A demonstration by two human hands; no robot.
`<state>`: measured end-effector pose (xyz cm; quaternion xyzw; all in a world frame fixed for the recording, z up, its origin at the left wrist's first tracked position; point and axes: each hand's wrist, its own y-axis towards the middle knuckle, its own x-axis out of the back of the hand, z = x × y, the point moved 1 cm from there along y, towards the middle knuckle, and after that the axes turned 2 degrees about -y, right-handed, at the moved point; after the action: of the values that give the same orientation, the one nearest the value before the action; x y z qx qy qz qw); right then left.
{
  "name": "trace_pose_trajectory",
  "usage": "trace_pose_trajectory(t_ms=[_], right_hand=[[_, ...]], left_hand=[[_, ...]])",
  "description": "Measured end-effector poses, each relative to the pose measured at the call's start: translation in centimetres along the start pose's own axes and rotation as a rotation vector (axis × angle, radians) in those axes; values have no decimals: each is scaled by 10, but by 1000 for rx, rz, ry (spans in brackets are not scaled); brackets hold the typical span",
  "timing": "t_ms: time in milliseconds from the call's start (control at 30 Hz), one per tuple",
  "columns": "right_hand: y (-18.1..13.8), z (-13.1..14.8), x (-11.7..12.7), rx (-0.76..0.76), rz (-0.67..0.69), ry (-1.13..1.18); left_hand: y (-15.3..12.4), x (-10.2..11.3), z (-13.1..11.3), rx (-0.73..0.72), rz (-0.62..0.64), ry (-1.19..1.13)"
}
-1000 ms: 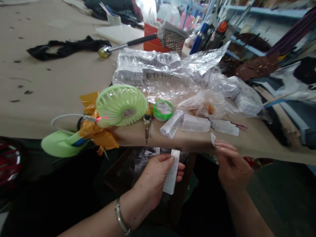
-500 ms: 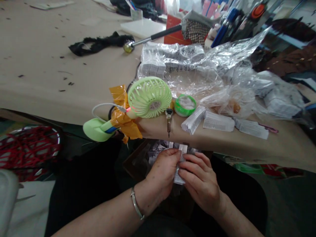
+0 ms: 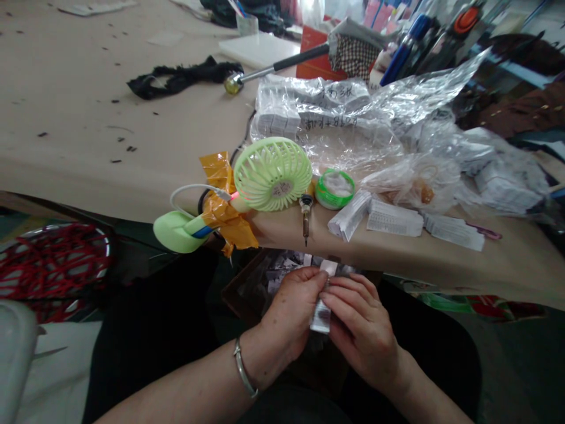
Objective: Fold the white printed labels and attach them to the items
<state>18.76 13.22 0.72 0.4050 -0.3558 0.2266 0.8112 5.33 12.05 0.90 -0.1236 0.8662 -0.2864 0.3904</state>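
Between both hands, just below the table's front edge, is a white printed label (image 3: pixel 321 317), perhaps several layers thick. My left hand (image 3: pixel 289 309) pinches its left side with thumb and forefinger. From the right, my right hand (image 3: pixel 364 327) closes its fingertips on the same label. Beneath the hands, a box (image 3: pixel 238 291) holds loose white printed labels (image 3: pixel 282 268), partly hidden. Above them, a tool with a thin metal tip (image 3: pixel 305 219), like a soldering iron, points down at the table edge.
A green handheld fan (image 3: pixel 272 174) is fixed to the edge with orange tape (image 3: pixel 233 224). Right of it lie a green round tin (image 3: pixel 334 188), label stacks (image 3: pixel 394 218) and clear plastic bags (image 3: pixel 326 141). A hammer-like tool (image 3: pixel 282 63) lies farther back.
Both hands keep their grip on the label. Its lower end has tilted slightly and shows a smoother, shinier face. The whole view has shifted a little.
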Motion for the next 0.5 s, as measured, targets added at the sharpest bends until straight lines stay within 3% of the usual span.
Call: trace_pose_trajectory(t_ms=[133,233,333,500], right_hand=[[3,-13,-1,-442,-135,319],[12,-23,-7,-719,-126,671],[19,-26,-12,-837,-55,911],[22,-18,-13,-836,-23,936]], left_hand=[[-5,0,-2,44,-18,79],[-10,-2,-4,52,3,146],[-15,-1,-4,89,66,183],[-19,10,-3,243,249,146]])
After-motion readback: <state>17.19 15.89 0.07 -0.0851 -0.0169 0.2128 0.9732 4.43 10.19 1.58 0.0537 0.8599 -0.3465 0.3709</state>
